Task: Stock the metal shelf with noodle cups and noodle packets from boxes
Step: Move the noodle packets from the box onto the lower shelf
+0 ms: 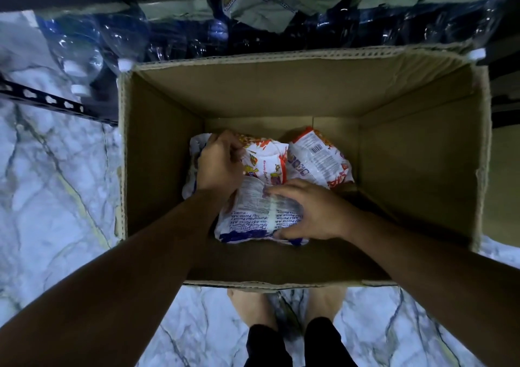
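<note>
head view: cardboard box (281, 90) sits open on marble floor (42, 197), w/ both arms reaching in. noodle packets lie on box bottom, left of centre. left hand (219, 164) has fingers curled over far-left packets (267, 161), gripping their top edge. right hand (312, 211) lies on near packet (253, 211), fingers spread across its top, thumb tucked at near edge, pinching it. far-right packet (318, 158) lies apart from both hands, barcode side up, touching far-left packets. metal shelf upright (47, 100) slants at left, just beside box. plastic bottles (84, 57) lie behind box.
</note>
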{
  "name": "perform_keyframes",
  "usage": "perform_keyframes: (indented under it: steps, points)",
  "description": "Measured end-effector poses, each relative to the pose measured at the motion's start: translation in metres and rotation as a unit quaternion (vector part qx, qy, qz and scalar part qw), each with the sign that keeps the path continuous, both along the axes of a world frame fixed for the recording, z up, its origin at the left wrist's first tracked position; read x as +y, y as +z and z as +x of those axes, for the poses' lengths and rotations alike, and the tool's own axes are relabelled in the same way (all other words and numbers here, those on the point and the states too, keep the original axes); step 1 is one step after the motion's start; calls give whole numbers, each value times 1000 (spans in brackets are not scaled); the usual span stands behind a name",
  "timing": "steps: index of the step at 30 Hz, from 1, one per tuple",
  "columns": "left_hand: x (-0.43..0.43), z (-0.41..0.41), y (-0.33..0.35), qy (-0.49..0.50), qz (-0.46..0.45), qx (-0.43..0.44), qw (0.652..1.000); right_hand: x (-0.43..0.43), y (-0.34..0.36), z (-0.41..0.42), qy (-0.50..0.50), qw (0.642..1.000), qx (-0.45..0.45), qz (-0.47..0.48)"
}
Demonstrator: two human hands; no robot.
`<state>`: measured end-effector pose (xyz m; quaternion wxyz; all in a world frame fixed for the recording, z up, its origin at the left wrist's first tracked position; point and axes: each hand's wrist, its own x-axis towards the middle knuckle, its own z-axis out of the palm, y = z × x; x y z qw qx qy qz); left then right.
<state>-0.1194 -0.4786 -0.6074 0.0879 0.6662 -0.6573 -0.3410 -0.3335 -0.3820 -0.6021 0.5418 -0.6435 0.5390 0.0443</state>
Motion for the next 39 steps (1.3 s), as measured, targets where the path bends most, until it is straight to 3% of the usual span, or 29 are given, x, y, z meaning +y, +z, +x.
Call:
perform_keyframes:
  steps: [3,8,12,14,16,18,21,25,29,33,39]
  points:
    - [-1,1,3,25,18,12,999,-2,4,-9,-56,997,-53,19]
    - [0,10,15,148,60,35,987,-6,25,-43,-120,987,-76,69]
    - [-2,10,20,233,75,66,967,-9,36,-80,-287,941,-120,134]
    - [0,5,22,223,119,62,965,-15,32,-87,-345,928,-75,118]
    - [-5,1,22,160,127,1,979,-24,29,-87,-300,949,64,73]
    - [-17,-2,23,109,128,-57,984,-28,27,-79,-260,954,145,8]
    - [-42,-1,24,38,132,-98,986,-25,24,-68,-251,951,136,-117]
    - [-66,-1,19,-92,162,-62,981,-8,11,-60,-220,938,128,-235]
    - [-70,-4,9,-100,213,2,972,4,5,-55,-181,918,157,-317]
    - [-72,-7,3,-95,183,10,978,-7,11,-54,-144,923,216,-284]
    - [-70,-10,12,-205,167,-57,963,-1,10,-61,-55,955,254,-144]
